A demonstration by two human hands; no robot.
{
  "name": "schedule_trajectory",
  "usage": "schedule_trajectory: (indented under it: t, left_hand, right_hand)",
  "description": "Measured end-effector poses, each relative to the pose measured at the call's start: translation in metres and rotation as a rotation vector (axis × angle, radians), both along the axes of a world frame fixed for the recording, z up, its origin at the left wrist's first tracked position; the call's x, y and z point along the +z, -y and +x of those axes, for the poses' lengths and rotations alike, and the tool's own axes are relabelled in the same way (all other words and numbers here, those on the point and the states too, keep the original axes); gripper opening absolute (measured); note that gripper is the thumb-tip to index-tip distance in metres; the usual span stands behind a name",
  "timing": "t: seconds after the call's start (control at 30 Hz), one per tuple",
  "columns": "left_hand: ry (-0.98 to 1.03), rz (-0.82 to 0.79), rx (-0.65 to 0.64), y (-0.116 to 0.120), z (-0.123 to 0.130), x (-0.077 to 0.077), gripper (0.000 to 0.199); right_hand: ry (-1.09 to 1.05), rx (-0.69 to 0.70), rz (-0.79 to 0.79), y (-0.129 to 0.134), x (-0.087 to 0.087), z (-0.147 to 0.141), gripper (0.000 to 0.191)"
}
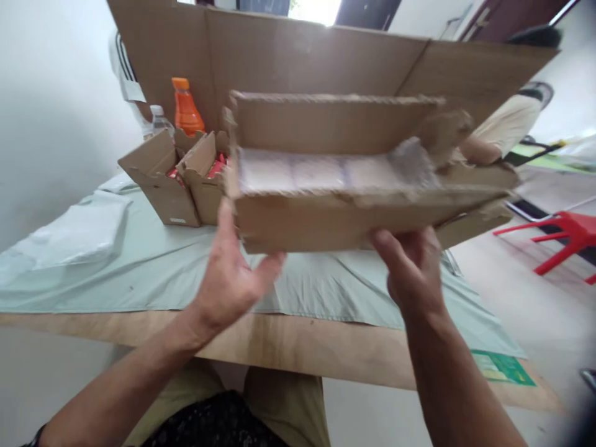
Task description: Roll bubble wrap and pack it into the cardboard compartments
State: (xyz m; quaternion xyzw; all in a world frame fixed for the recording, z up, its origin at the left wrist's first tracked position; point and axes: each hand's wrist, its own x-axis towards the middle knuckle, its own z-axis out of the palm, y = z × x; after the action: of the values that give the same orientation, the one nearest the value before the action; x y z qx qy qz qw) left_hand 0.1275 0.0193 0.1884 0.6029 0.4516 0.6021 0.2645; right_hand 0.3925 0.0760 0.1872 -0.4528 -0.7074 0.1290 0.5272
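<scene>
A long open cardboard box is held up over the table, slightly blurred. Inside it lie several white packs in a row, with a crumpled clear plastic bag at the right end. My left hand grips the box at its lower left corner, thumb under the front edge. From below, my right hand supports the box right of its middle, its fingers partly hidden beneath. Behind the left end stand two smaller cardboard boxes with red packets in them.
A pale green cloth covers the wooden table. White plastic bags lie at left. An orange bottle and a clear bottle stand before a tall cardboard panel. Another person's arm and a red stool are at right.
</scene>
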Motion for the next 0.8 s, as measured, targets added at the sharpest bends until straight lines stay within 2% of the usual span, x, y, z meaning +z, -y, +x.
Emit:
schedule_trajectory:
  t: [0.07, 0.13, 0.23, 0.33, 0.43, 0.53, 0.7, 0.8]
  left_hand:
    - [-0.059, -0.062, -0.013, 0.015, 0.014, -0.018, 0.082]
    - [-0.091, -0.135, 0.033, 0.038, 0.02, -0.042, 0.087]
    - [-0.054, -0.238, 0.121, 0.072, 0.016, -0.071, 0.083]
    - [-0.003, -0.315, 0.205, 0.094, 0.009, -0.085, 0.078]
    - [-0.007, -0.339, 0.2, 0.102, 0.01, -0.093, 0.083]
    - [0.006, -0.279, 0.165, 0.103, 0.018, -0.104, 0.09]
    - [0.078, -0.207, 0.181, 0.097, 0.028, -0.127, 0.095]
    - [0.06, -0.208, 0.181, 0.096, 0.032, -0.134, 0.097]
  right_hand:
    - [-0.088, -0.018, -0.038, 0.016, -0.014, 0.02, 0.044]
    - [-0.107, -0.005, -0.13, 0.03, -0.034, 0.027, 0.048]
    - [-0.085, 0.076, -0.284, 0.031, -0.057, 0.006, 0.062]
    - [-0.079, 0.241, -0.382, 0.003, -0.062, -0.032, 0.081]
    - [-0.094, 0.332, -0.395, -0.034, -0.054, -0.067, 0.097]
    - [-0.137, 0.338, -0.371, -0.058, -0.051, -0.092, 0.103]
    - [-0.16, 0.292, -0.3, -0.069, -0.068, -0.111, 0.102]
    - [-0.149, 0.262, -0.245, -0.069, -0.076, -0.115, 0.101]
